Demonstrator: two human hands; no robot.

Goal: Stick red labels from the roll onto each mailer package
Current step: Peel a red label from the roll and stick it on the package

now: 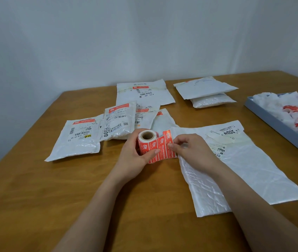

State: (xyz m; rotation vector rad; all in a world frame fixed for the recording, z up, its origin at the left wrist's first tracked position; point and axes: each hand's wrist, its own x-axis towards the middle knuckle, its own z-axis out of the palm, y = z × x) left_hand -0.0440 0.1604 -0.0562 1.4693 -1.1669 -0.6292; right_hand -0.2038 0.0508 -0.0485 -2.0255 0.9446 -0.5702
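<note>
My left hand point(135, 159) grips the roll of red labels point(147, 140) just above the table, its cardboard core facing up. A loose strip of red labels point(165, 142) trails from the roll to the right. My right hand point(190, 151) pinches the edge of that strip with thumb and forefinger. Under my right hand lies a large white mailer point(244, 170) marked 2004, with no red label visible. Several white mailers point(82, 137) to the left and behind carry a red label at their top edge.
Two stacked white mailers point(206, 91) lie at the back right. A grey tray point(279, 130) with crumpled white backing paper and red scraps stands at the right edge. The wooden table point(53, 188) meets a pale wall behind.
</note>
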